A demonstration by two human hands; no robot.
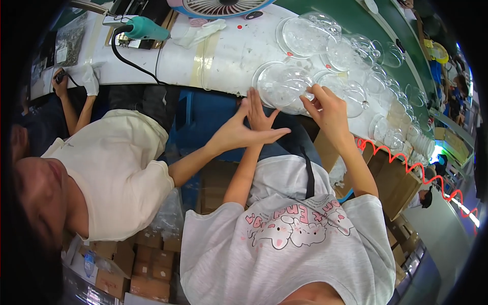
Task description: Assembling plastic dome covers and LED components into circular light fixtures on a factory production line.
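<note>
Nearest in my view, a co-worker's hand [244,130] crosses over the left hand [258,116], whose fingers are straight and parted; the right hand [328,108] has curled fingers, gripping what I cannot tell. Just beside these, a clear dome [285,84] lies on the white tabletop [175,65], more clear domes [351,52] beyond.

The clear domed pieces [284,87] look like thin plastic, smooth and glossy with bright highlights. The white tabletop [175,63] is smooth but scuffed. The turquoise tool [145,29] has a plastic casing; the grey shirt [218,244] is soft matt cloth, the boxes [151,268] matt brown cardboard.
</note>
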